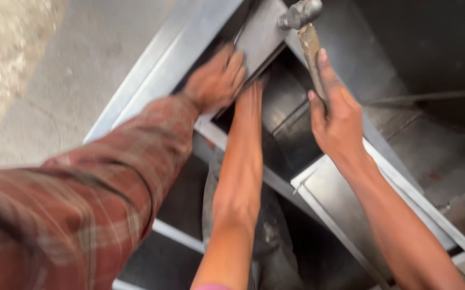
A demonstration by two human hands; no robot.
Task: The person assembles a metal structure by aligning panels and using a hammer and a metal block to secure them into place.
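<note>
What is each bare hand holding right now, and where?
Right hand grips the hammer by its wooden handle. Left hand's hold is hidden behind the metal panel.

Right hand [337, 121] clenched (thumb raised) — left arm [240, 161] outstretched.

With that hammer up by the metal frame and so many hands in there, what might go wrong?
1. The right hand grips the hammer by its handle, head raised near a co-worker's hand in a plaid sleeve that presses the grey metal panel. A stray blow might hit those fingers.
2. The left arm reaches under the panel, its hand hidden; it could get pinched or cut on a sheet edge.
3. The view is blurred with motion, so aim may suffer.
</note>
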